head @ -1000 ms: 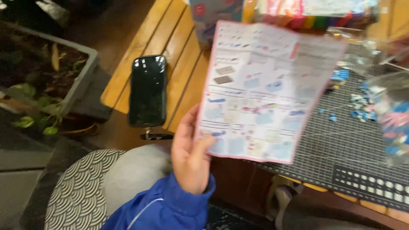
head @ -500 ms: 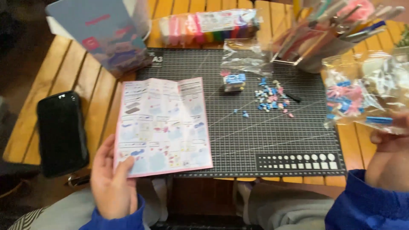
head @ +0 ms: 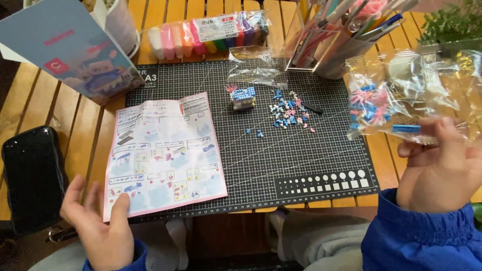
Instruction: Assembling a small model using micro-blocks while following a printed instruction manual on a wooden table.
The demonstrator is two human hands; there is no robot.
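Observation:
A pink-edged instruction sheet (head: 163,153) lies flat on the dark cutting mat (head: 281,150). My left hand (head: 98,221) hovers at the sheet's lower left corner, fingers apart, holding nothing. My right hand (head: 439,168) pinches clear plastic bags of tiny pink and blue bricks (head: 396,98) at the right. A small partly built blue brick model (head: 243,96) stands mid-mat, with loose small bricks (head: 288,110) scattered beside it.
A black phone (head: 32,175) lies on the wooden slat table at the left. A blue box (head: 65,47), a pack of coloured clay sticks (head: 206,32), an empty clear bag (head: 256,68) and a pen holder (head: 341,35) line the back. A plant (head: 449,22) sits far right.
The sheet went from held up in my left hand to lying flat on the mat, and my left hand has let go. My right hand has come up with the bags.

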